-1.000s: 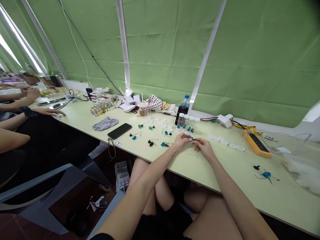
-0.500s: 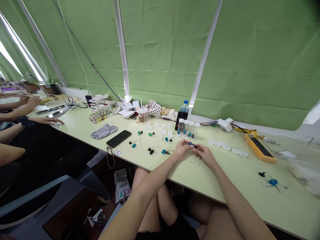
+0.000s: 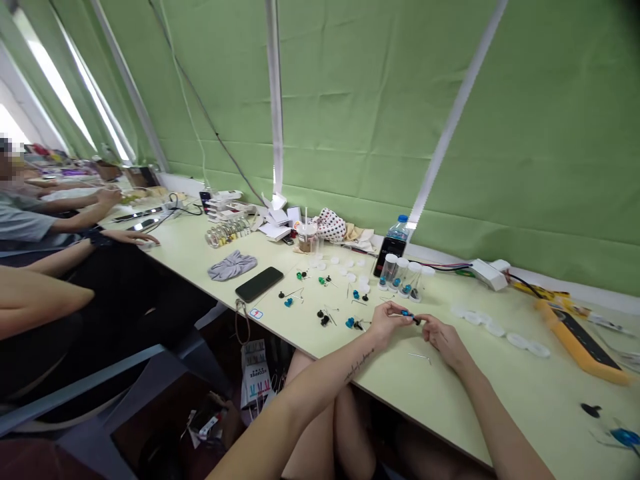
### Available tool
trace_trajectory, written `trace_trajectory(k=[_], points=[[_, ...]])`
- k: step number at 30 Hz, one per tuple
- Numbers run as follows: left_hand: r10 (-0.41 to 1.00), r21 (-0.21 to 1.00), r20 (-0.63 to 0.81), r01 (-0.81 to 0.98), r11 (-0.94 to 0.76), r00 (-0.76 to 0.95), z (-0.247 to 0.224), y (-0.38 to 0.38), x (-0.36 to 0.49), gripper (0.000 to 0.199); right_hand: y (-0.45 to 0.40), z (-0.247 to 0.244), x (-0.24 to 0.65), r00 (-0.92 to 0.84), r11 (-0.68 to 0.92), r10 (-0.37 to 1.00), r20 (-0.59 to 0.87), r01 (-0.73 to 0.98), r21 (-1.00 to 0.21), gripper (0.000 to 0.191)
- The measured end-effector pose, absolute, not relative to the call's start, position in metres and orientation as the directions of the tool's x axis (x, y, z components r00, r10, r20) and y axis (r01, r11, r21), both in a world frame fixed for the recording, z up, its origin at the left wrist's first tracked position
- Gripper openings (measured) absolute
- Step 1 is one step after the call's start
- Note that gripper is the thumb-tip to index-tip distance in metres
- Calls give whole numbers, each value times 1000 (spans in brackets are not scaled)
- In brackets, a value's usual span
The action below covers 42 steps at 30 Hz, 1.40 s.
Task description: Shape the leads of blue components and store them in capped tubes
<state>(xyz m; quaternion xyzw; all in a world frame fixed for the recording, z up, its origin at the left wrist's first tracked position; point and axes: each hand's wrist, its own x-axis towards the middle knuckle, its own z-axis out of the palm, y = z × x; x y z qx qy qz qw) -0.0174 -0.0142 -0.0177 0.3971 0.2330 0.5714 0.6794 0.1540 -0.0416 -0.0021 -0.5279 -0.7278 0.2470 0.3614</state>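
Left hand point(image 3: 387, 325) | right hand point(image 3: 443, 337) | fingers of both together — clamped on a small blue-and-black part point(image 3: 409, 314) | nearby — bent wire pin point(image 3: 419, 358) on the pale table point(image 3: 465, 393)

Soft daylight, warped wide-angle edges

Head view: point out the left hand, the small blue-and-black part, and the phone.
left hand point(image 3: 385, 325), head view, back of hand
small blue-and-black part point(image 3: 407, 313), head view, blue end
phone point(image 3: 259, 284), head view, screen

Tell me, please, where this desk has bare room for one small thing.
Bare desk lies between the white caps and the front edge, right of the right forearm. Crowded: left of the left hand, among small parts.
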Motion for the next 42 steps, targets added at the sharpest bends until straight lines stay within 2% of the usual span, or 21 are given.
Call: trace_trajectory(k=[8, 15, 19, 23, 25, 28, 31, 34, 35, 36, 37, 38, 39, 40, 41, 42], points=[[984, 773, 112, -635, 1, 139, -18, -12, -21, 45, -34, -18, 164, -191, 306, 951, 241, 503, -808, 60], [955, 784, 135, -618, 61, 266, -19, -12, -26, 46, -20, -19, 160, -110, 242, 970, 216, 413, -878, 65], [946, 792, 147, -607, 63, 289, -18, -10, -26, 43, -13, -15, 157, -38, 208, 978, 205, 275, -939, 69], [948, 778, 141, -624, 72, 286, -19, -7, -24, 44, -13, -16, 159, 6, 181, 982, 187, 227, -957, 72], [947, 768, 135, -635, 85, 290, -20, -6, -23, 44, -17, -16, 159, 85, 192, 974, 211, 188, -963, 74], [945, 774, 143, -628, 77, 293, -21, -5, -23, 45, -21, -8, 158, 266, 264, 916, 301, 165, -950, 75], [940, 780, 166, -623, 59, 297, -21, -5, -25, 44, -28, 12, 153, 446, 366, 791, 419, 204, -908, 70], [944, 779, 165, -624, 54, 287, -20, -4, -26, 43, -58, 22, 126, 550, 445, 646, 529, 292, -847, 63], [943, 777, 165, -627, 55, 288, -20, -3, -26, 43, -78, 18, 110, 574, 453, 553, 604, 401, -796, 61], [942, 775, 167, -629, 56, 290, -19, -3, -26, 43, -102, 9, 91, 532, 445, 510, 676, 510, -736, 60], [940, 775, 169, -629, 59, 297, -19, -3, -26, 43, -129, -5, 70, 407, 450, 532, 742, 607, -655, 60], [936, 778, 172, -626, 62, 306, -18, -4, -25, 43, -158, -21, 47, 193, 486, 618, 762, 669, -563, 57], [934, 781, 174, -621, 63, 313, -18, -4, -25, 44, -185, -39, 26, 88, 518, 651, 754, 674, -526, 53], [929, 786, 178, -615, 63, 323, -17, -5, -25, 44, -208, -56, 8, -17, 542, 690, 723, 674, -502, 48], [927, 792, 180, -608, 62, 329, -16, -5, -25, 44, -225, -73, -6, -192, 539, 769, 610, 707, -457, 45], [925, 799, 179, -598, 63, 336, -15, -6, -25, 44, -236, -86, -13, -284, 493, 836, 471, 765, -414, 44]])
